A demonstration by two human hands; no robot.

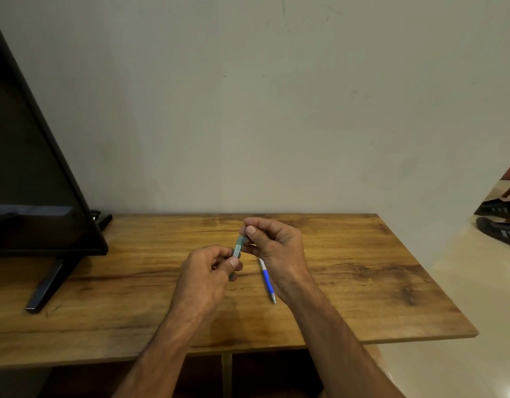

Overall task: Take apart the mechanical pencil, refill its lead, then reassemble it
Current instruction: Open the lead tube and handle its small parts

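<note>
A small grey-green lead case [238, 247] with a white label is held upright above the wooden table [363, 282]. My left hand [208, 271] grips its lower part between thumb and fingers. My right hand [272, 242] pinches its top end with thumb and forefinger. The blue and white mechanical pencil [267, 280] lies on the table just under my right hand, its metal tip pointing toward me. The pencil's upper end is hidden behind my right palm.
A black TV screen [32, 168] on a slanted stand foot [47, 285] fills the left of the table. A plain wall rises behind. The table's right edge drops to a pale floor with dark sandals [501, 228] at far right.
</note>
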